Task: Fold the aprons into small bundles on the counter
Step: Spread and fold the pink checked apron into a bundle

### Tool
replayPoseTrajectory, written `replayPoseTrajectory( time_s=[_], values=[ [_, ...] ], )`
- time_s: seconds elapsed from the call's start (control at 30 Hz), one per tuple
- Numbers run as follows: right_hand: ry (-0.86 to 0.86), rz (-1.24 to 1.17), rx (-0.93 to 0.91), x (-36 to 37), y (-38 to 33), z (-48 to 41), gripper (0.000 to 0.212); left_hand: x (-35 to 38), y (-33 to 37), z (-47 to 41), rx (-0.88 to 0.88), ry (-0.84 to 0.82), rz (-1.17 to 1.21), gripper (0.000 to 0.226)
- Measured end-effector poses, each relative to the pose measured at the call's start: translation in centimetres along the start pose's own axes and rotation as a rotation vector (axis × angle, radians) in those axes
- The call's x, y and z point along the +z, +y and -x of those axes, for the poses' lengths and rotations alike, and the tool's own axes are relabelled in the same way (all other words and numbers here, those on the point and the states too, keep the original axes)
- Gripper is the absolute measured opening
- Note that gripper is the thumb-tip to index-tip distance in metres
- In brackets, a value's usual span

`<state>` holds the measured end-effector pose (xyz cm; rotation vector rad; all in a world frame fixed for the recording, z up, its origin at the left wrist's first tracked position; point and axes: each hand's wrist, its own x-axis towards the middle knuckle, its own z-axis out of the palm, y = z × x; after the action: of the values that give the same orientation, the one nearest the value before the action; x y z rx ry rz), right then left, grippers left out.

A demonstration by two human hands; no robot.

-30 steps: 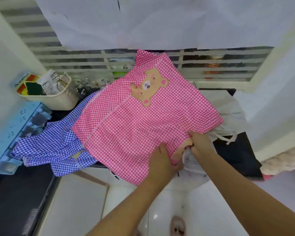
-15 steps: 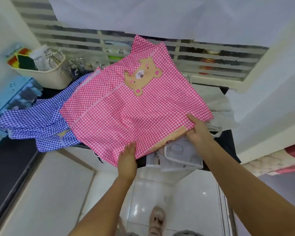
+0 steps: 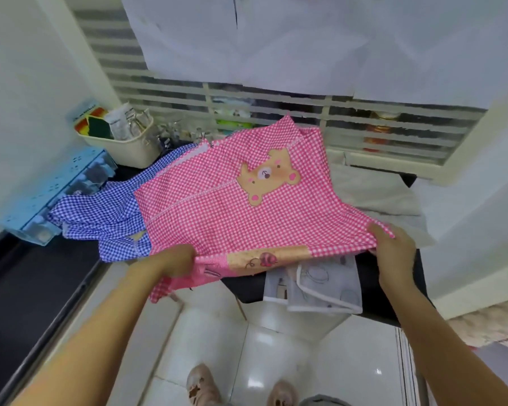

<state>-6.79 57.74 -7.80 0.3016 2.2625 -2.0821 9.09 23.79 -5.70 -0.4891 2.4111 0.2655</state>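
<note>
A pink checked apron (image 3: pixel 232 218) with a bear patch lies spread over the dark counter (image 3: pixel 390 300). My left hand (image 3: pixel 176 260) grips its near left edge, where a fold of cloth hangs over the counter's front. My right hand (image 3: pixel 393 247) pinches its near right corner. A blue checked apron (image 3: pixel 106 212) lies crumpled to the left, partly under the pink one. A pale grey printed apron (image 3: pixel 320 288) hangs over the counter edge below the pink one. A white cloth (image 3: pixel 376 194) lies at the right behind it.
A cream basket (image 3: pixel 129 145) with sponges and packets stands at the back left. A light blue rack (image 3: pixel 53 197) sits along the left wall. A slatted window grille (image 3: pixel 276 106) backs the counter. White floor tiles and my feet are below.
My hands have moved apart along the pink apron's near edge. The left one went from lying flat to gripping the edge, and the near hem with its tan band now shows.
</note>
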Motion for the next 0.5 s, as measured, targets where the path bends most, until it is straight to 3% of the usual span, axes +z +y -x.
replayPoseTrajectory(
  time_s=[0.17, 0.3, 0.43, 0.5],
  values=[
    [-0.203, 0.013, -0.082, 1.6, -5.4, -0.3, 0.029, -4.3, -2.2, 1.1, -0.049, 0.013, 0.13, 0.028],
    [-0.271, 0.022, -0.199, 4.2, -9.0, -1.3, 0.016, -7.1, -4.8, 0.1, -0.106, 0.016, 0.167, 0.021],
    [-0.291, 0.065, -0.276, 6.8, -11.9, -2.1, 0.035, -9.8, -7.5, -1.8, -0.134, 0.051, 0.188, 0.014],
    [-0.391, 0.133, -0.302, 8.2, -13.4, -2.6, 0.023, -11.0, -9.0, -3.1, -0.121, 0.077, 0.255, 0.01]
  ],
)
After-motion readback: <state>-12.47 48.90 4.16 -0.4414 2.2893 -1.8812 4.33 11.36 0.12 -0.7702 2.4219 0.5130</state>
